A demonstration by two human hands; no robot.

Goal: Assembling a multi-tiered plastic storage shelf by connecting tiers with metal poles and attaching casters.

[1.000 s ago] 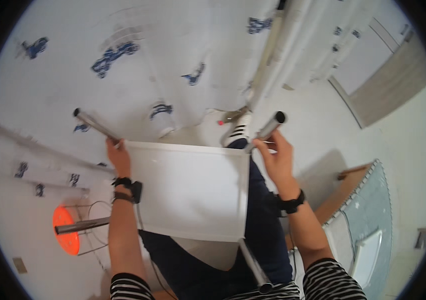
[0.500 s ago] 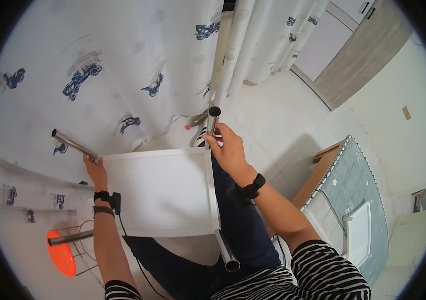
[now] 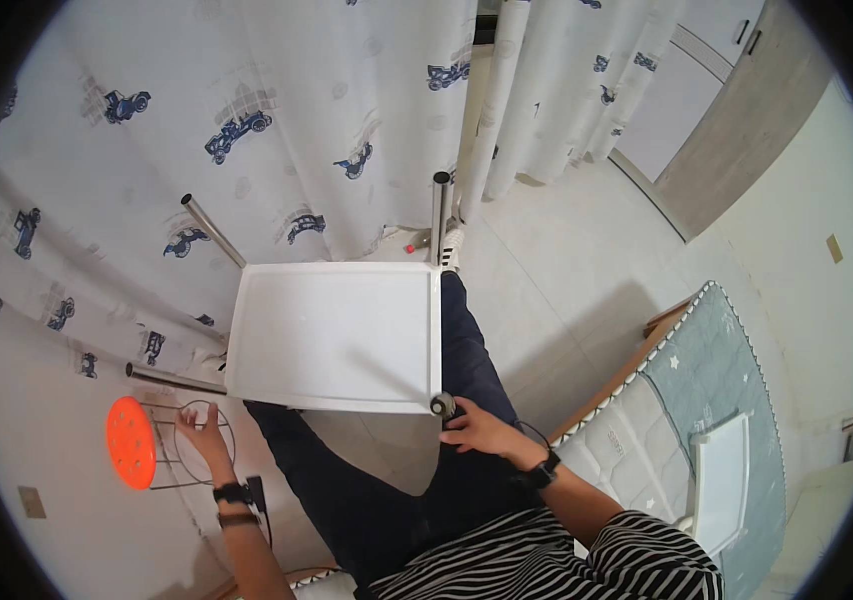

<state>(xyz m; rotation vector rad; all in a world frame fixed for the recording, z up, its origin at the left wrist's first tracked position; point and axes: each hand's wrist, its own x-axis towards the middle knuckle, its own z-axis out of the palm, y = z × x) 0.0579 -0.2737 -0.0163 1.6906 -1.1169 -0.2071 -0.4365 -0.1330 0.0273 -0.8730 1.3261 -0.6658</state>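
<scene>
A white rectangular shelf panel (image 3: 337, 335) with a raised rim rests over my thighs. Metal tubes stand at its corners: a far-left tube (image 3: 213, 230), a far-right tube (image 3: 440, 220), a near-left tube (image 3: 179, 379) and a near-right tube (image 3: 443, 404) whose end faces me. My right hand (image 3: 487, 434) has its fingers curled at the near-right tube; the far side of that grip is hidden. My left hand (image 3: 205, 440) is off the panel, fingers apart and holding nothing, a little nearer to me than the near-left tube.
An orange round stool (image 3: 132, 443) with metal legs lies tipped at the left. Patterned white curtains (image 3: 277, 110) hang in front. On the right is a bed with a grey-green cover (image 3: 682, 365), and a second white panel (image 3: 722, 485) lies on it.
Both hands have left the far tubes and drawn back toward me, the right to the near-right tube, the left beside the stool. The panel appears farther away, its near tubes tilted differently.
</scene>
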